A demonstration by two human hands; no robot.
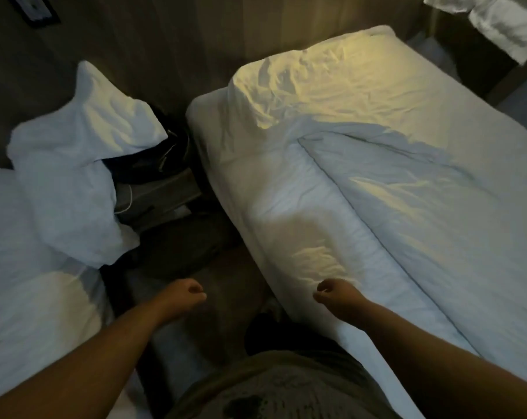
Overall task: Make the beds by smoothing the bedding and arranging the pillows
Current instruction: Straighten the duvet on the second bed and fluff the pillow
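I see the right bed (226, 164) carrying a white duvet (422, 207), with a creased pillow (331, 83) at its far end. On the left bed (29, 282), rumpled pillows (75, 164) lie heaped at the far end.

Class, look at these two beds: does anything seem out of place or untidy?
Yes. The pillows are heaped at the left bed's corner, spilling over its edge. On the right bed, the bedding at the head is crumpled and unsmoothed.

Left hand (185, 293), right hand (336, 293) outstretched, fingers (319, 296) loosely curled
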